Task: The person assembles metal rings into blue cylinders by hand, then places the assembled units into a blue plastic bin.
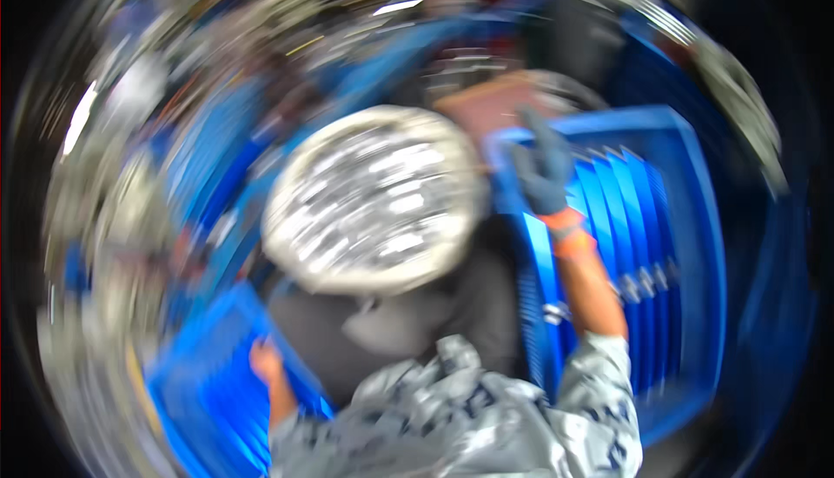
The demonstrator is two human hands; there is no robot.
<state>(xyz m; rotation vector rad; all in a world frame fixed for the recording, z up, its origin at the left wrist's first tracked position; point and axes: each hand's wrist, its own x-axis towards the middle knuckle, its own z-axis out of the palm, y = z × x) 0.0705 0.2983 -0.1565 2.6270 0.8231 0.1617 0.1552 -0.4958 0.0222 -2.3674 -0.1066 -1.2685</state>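
Observation:
My right hand (546,169), in a grey glove with an orange cuff, is over the far left corner of a large blue crate (705,243). Its fingers look stretched out and apart, with nothing visible in them. Several bright blue sheets or dividers (621,200) stand in a row inside that crate, with small pale pieces across them. My bare left hand (265,361) is at the inner rim of a second blue crate (169,382), lower left; blur hides its fingers. Between the crates stands a round, cream-rimmed container (282,248) full of shiny metallic pieces, too smeared to name.
A reddish-brown box or board (486,106) lies behind the round container. Farther left are more blue bins (213,152) and blurred clutter. A dark grey bin-like shape (586,35) stands at the back right. Strong motion blur covers the surroundings.

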